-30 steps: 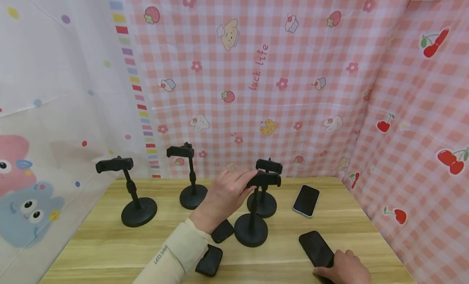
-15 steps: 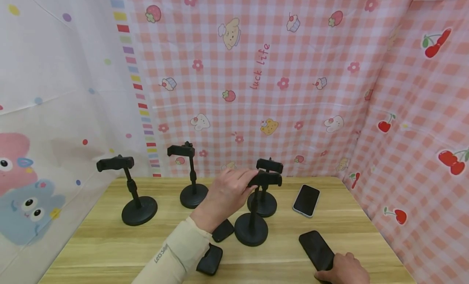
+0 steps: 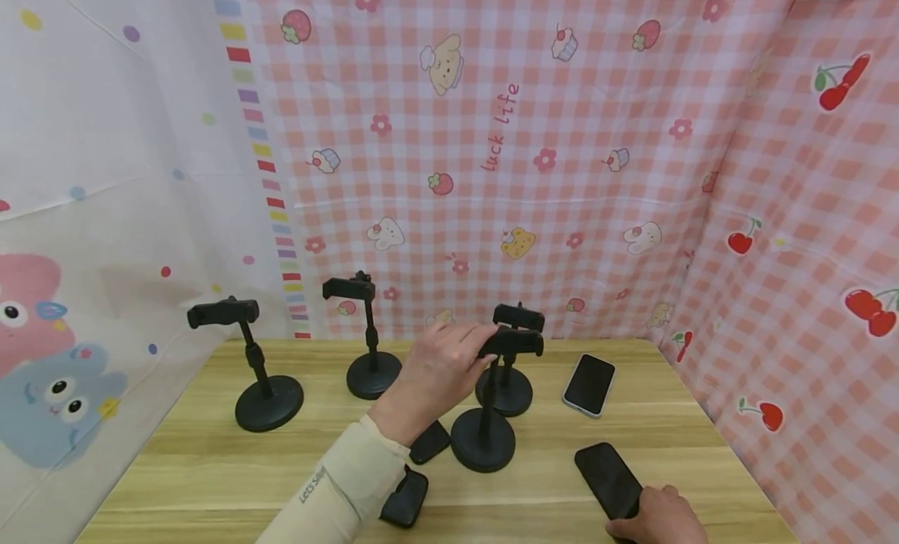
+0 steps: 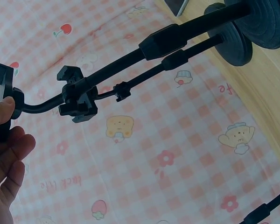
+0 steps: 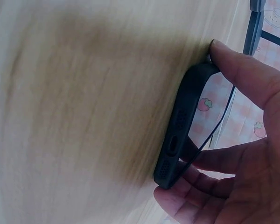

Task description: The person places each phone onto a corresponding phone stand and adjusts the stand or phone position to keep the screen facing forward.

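Note:
My left hand [image 3: 437, 376] holds the left end of the clamp [image 3: 518, 343] on the front black phone stand [image 3: 483, 442]. In the left wrist view, the thumb of my left hand [image 4: 7, 154] presses the back of the clamp [image 4: 5, 86], and the fingers curl below it. The stand's round base rests on the table. At the lower right, my right hand [image 3: 663, 517] grips the near end of a black phone [image 3: 609, 478] by its sides. The right wrist view shows this phone [image 5: 177, 126] between the thumb and fingers of my right hand [image 5: 256, 126], its port end facing the camera.
Behind the held stand is another stand [image 3: 504, 392]. Two more, a left stand [image 3: 269, 403] and a back stand [image 3: 374, 376], stand farther left. A white-edged phone [image 3: 589, 384] lies back right. Two dark phones, one upper [image 3: 430, 444] and one lower [image 3: 405, 501], lie partly under my left forearm.

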Action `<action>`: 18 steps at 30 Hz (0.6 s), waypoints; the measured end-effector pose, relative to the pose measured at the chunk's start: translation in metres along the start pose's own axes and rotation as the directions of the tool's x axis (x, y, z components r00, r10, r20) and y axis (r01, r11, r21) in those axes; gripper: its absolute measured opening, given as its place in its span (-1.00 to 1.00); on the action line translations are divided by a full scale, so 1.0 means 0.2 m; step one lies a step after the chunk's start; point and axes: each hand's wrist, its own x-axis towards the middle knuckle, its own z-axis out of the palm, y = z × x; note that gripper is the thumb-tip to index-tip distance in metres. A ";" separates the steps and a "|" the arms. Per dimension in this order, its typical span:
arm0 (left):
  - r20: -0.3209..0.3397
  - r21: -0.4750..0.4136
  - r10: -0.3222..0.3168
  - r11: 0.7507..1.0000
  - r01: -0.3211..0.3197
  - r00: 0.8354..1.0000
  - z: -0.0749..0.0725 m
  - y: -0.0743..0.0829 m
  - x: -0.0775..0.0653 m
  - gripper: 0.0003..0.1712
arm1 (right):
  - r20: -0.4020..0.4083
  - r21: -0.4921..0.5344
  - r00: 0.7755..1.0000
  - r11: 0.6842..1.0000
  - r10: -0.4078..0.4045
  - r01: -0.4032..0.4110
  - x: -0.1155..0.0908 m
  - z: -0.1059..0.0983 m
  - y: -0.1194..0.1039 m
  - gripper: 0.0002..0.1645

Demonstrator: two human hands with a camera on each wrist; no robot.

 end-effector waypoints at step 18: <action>0.004 0.055 0.012 0.998 -0.012 1.000 -0.01 0.01 0.01 -0.59 | 0.049 0.042 0.997 0.997 0.057 -0.059 0.02 -0.02 -0.01 -0.21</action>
